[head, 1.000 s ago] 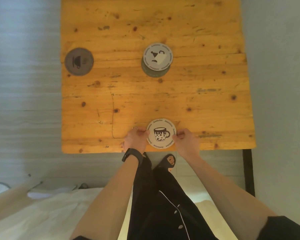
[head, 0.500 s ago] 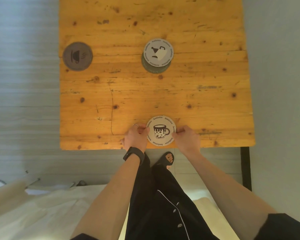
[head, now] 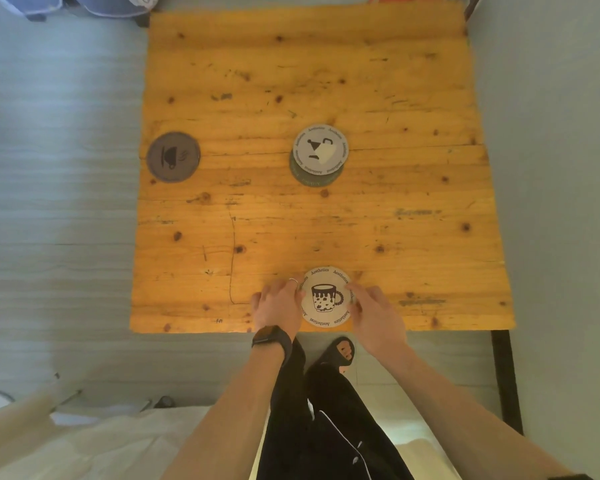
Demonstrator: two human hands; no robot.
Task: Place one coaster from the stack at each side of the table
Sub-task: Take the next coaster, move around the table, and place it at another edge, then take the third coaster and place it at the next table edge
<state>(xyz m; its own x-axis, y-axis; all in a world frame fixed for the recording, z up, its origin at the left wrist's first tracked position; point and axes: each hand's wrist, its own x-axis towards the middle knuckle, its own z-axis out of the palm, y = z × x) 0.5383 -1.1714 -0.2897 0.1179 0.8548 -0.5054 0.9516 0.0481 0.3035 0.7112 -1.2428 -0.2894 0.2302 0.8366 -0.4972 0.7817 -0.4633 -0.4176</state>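
Table [head: 413, 237]: far and right sides open; obstacles are stack [head: 318, 154] centre, grey coaster [head: 173, 156] left edge, mug coaster [head: 326, 296] near edge.

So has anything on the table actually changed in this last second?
Hardly. Both hands, left hand and right hand, still touch the edges of the mug coaster at the near edge. The dark coaster on the left and the stack stay put. Only the camera view shifted.

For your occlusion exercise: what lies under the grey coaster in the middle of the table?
A green coaster peeks out below the grey coaster. Its design is covered, and anything beneath cannot be seen.
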